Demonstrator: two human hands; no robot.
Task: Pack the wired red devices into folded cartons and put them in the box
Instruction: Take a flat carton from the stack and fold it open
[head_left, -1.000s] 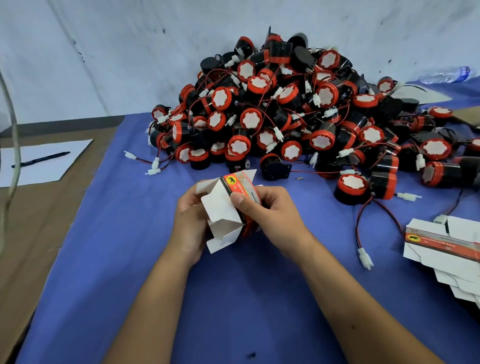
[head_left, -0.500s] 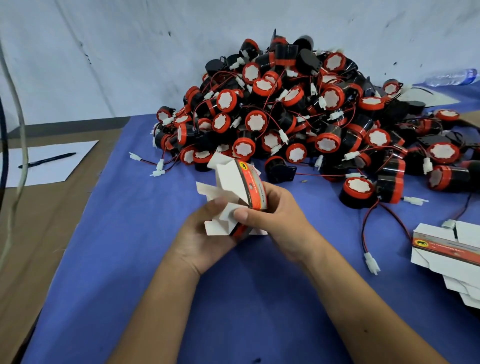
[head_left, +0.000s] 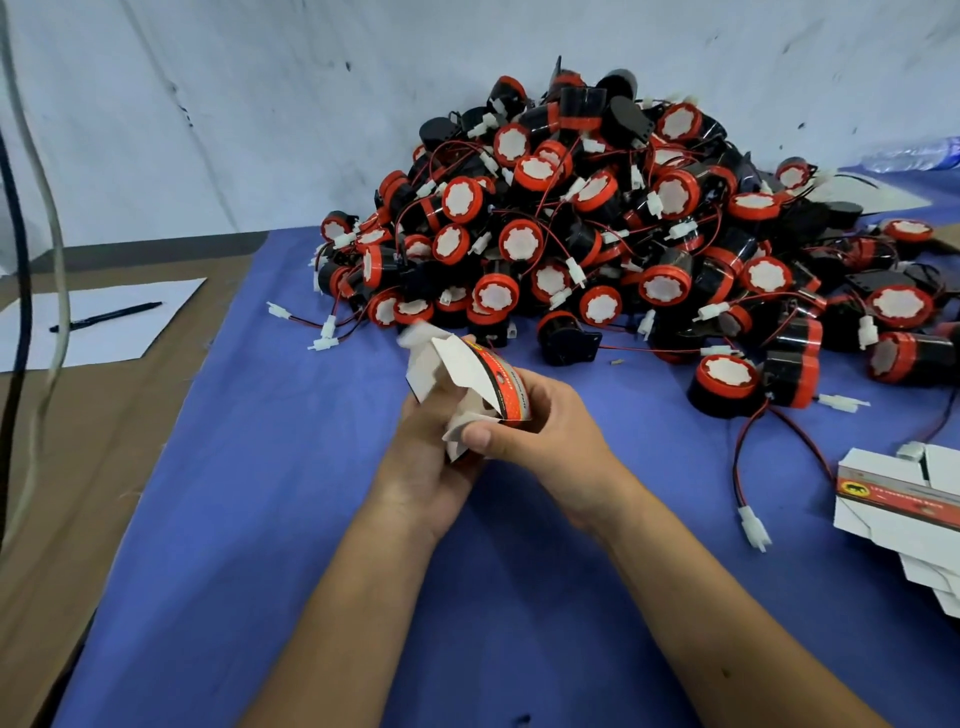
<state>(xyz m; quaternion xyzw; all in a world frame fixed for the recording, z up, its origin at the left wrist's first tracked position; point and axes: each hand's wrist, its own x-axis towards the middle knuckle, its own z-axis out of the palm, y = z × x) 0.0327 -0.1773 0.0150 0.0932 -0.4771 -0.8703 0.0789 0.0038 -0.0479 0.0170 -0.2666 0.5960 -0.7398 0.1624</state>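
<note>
Blue cloth (head_left: 260, 519): carton (head_left: 467, 374) gripped between left hand (head_left: 421, 467), right hand (head_left: 540, 436)

I see both hands meeting over the blue cloth (head_left: 260, 467): my left hand (head_left: 423, 462) and right hand (head_left: 540, 431) both grip a half-folded carton (head_left: 462, 371), its white flaps splayed open. Just beyond lies the pile of red devices (head_left: 597, 234), wires trailing. Flat cartons (head_left: 898, 499) sit at the right edge. Far left, a pen (head_left: 106, 317) rests on paper (head_left: 98, 325).
</note>
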